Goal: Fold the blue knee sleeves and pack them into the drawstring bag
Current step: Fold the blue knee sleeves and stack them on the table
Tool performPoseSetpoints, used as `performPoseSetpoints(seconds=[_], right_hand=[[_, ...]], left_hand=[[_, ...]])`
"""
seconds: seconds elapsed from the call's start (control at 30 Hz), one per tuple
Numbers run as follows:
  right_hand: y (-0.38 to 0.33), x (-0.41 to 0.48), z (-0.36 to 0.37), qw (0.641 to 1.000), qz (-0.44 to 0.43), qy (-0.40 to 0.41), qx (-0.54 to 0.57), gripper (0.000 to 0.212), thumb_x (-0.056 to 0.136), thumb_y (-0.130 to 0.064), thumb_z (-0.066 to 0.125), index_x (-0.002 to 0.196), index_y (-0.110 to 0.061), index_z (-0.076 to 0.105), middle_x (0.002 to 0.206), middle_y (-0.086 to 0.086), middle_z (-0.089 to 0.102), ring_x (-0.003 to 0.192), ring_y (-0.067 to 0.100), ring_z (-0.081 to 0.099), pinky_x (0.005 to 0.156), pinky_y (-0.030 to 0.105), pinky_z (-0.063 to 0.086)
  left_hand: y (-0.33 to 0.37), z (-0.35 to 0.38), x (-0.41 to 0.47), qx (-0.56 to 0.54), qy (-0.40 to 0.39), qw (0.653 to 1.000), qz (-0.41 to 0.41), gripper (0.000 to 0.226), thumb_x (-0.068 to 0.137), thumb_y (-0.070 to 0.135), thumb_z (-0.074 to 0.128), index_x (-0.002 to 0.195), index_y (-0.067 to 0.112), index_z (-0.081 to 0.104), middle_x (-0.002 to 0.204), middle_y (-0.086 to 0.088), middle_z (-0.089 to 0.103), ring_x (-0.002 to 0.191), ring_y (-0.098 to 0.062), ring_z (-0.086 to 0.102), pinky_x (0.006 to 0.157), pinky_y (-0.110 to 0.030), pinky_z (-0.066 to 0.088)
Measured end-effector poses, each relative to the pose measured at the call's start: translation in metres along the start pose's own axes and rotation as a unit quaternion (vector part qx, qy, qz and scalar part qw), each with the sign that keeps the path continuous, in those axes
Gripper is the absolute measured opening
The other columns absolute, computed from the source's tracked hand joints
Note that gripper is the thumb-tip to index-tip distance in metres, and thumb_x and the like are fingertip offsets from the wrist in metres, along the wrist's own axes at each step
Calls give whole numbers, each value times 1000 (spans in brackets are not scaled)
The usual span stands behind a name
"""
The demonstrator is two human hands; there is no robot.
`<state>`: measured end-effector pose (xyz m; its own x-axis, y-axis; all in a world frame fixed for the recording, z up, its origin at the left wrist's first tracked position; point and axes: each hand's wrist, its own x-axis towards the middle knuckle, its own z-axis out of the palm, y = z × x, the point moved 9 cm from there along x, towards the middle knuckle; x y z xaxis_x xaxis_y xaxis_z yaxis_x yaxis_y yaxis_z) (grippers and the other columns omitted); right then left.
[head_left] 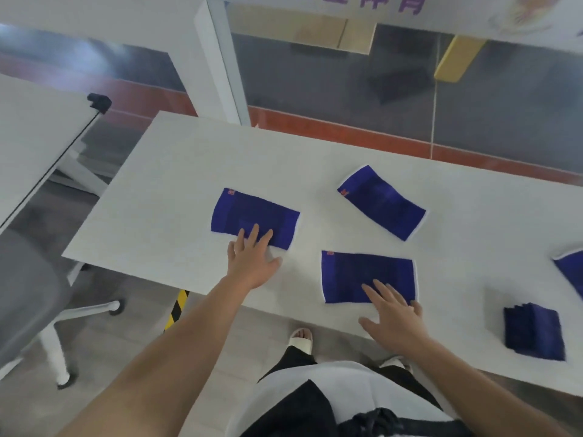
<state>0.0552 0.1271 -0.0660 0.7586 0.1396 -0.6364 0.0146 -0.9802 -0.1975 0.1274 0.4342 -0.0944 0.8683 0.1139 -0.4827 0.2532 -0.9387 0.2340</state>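
Three blue knee sleeves lie flat on the white table [176, 171]. My left hand [252, 260] rests open, fingertips on the near edge of the left sleeve [252, 212]. My right hand [394, 316] is open too, with its fingers on the near edge of the middle sleeve [362, 272]. A third sleeve [383, 201] lies tilted farther back, untouched. Part of another sleeve [571, 272] shows at the right edge. A dark navy folded piece of cloth [533, 331] sits near the table's front right; I cannot tell whether it is the drawstring bag.
A grey office chair [28, 285] stands to the left of the table, beside a second white table [34, 134] with a black clamp and cable. My feet and a yellow-black floor marking [176, 310] show below the table's front edge.
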Motion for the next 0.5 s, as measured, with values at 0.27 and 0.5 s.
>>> performPoseSetpoints(seconds=[0.27,0.5], right_hand=[[0,-6,-1,993,104,1,55,74,92,-59,44,157,-34,18,163,-1,20,145,30,25,115,52,24],[29,-10,2,977,187,15,101,85,90,-56,50,157,-28,5,162,3,13,146,35,20,115,57,24]], left_hand=[[60,-10,10,-9,11,990,138,25,97,45,48,103,25,62,158,5,37,151,-22,18,122,-45,8],[97,10,-17,-30,3,973,227,8,88,23,66,90,17,70,146,1,50,140,-21,33,112,-34,33]])
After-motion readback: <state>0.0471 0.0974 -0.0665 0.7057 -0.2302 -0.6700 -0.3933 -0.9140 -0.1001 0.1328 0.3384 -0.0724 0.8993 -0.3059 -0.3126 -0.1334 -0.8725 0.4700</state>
